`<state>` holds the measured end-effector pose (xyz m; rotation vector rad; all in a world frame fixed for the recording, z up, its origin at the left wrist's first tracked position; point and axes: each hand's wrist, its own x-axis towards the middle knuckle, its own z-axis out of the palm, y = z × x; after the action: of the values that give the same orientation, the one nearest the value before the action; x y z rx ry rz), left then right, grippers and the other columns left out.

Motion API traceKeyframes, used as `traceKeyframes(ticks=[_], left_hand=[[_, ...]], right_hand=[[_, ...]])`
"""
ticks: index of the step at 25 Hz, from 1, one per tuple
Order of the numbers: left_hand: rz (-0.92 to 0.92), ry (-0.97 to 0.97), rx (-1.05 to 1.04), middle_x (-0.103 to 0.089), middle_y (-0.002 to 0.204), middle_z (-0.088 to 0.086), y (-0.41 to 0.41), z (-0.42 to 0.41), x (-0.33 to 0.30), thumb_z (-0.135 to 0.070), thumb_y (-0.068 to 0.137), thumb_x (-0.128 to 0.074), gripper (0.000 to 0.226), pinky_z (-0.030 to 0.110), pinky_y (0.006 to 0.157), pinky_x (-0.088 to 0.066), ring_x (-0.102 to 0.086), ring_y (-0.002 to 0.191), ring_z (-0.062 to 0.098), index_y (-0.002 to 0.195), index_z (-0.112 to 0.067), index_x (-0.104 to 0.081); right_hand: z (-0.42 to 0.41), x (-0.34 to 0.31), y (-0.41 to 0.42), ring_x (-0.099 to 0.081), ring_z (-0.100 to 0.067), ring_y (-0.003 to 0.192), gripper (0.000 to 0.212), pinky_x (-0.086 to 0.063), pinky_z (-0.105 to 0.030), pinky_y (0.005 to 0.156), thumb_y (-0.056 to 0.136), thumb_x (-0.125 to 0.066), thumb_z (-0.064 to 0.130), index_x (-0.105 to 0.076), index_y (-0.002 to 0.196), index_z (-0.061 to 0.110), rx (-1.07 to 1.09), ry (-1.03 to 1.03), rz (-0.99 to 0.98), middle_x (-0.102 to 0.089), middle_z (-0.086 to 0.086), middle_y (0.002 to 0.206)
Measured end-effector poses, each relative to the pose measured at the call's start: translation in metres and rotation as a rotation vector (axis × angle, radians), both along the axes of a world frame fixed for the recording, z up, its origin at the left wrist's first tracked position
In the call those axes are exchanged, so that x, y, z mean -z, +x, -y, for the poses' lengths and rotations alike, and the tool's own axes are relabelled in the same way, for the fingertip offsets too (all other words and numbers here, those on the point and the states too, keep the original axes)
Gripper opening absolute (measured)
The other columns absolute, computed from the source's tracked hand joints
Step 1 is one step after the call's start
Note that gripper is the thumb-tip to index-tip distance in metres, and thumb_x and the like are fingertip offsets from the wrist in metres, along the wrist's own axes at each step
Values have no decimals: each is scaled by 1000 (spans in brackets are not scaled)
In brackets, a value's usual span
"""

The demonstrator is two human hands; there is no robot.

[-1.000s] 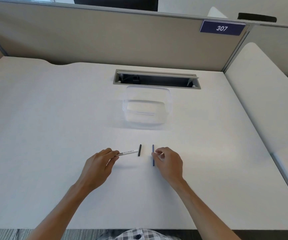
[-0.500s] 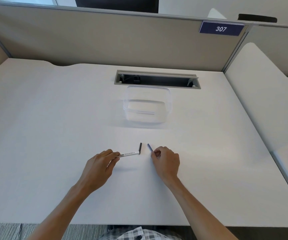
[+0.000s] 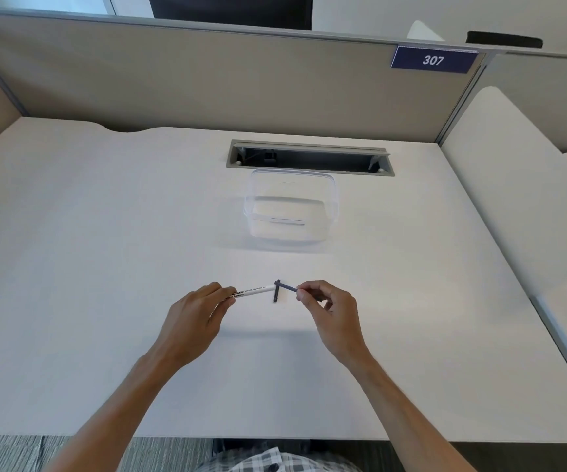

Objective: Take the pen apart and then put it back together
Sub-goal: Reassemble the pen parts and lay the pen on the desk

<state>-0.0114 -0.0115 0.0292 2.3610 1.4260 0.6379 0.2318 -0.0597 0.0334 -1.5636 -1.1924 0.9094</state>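
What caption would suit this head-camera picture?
Left hand holds white pen barrel; right hand brings dark refill to its open end, above the desk.

Two bare forearms reach in from the near edge, uncovered from elbow to wrist, with no sleeves showing on them. The left hand [image 3: 196, 318] and right hand [image 3: 331, 315] wear no gloves, rings or watch. At the bottom centre, a strip of checked shirt [image 3: 275, 464] in white and grey shows, with one dark button [image 3: 272, 467] on it.
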Motion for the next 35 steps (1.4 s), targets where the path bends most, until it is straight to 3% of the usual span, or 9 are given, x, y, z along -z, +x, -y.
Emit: traceKeyframes(ticks=[12,16,18,23,29,35], left_hand=[[8,32,24,-56,80,-10,1,1,-8,-39,96,-36,33,37,53,-48,-54,63,19,104,-23,-63],[-7,36,70,-57,81,-11,1,2,-10,-38,96,-37,32,35,54,-48,-52,62,19,105,-24,-64],[-16,32,91,-56,82,-12,3,3,-11,-38,97,-37,32,32,56,-47,-51,62,18,106,-24,-64],[-13,19,89,-55,81,-13,8,5,-10,-37,97,-38,30,32,55,-46,-51,62,17,107,-24,-63],[-9,9,75,-55,79,-11,12,7,-11,-31,96,-44,22,34,53,-46,-52,62,17,104,-24,-63],[0,11,62,-54,78,-11,16,8,-10,-31,96,-44,22,32,52,-45,-51,61,16,103,-24,-63]], right_hand=[[5,-10,2,-61,-5,77,13,-32,-24,56,91,-67,15,-74,85,25,-4,4,-9,-74,14,84],[4,-9,7,-55,-5,73,10,-30,-18,54,93,-65,20,-73,87,23,-59,6,5,-70,18,84],[1,-6,9,-57,-9,80,11,-32,-18,57,94,-64,21,-73,89,24,-61,-1,-12,-70,16,91],[0,0,5,-55,-1,84,25,-37,-21,71,99,-50,13,-73,103,22,-105,-34,-126,-63,20,94],[-2,0,-7,-67,-13,78,14,-46,-31,74,85,-74,11,-70,96,18,168,-15,-356,-77,-1,85],[-3,-1,-23,-68,-10,72,4,-46,-19,59,83,-76,10,-75,83,13,284,-19,-431,-79,-5,80]])
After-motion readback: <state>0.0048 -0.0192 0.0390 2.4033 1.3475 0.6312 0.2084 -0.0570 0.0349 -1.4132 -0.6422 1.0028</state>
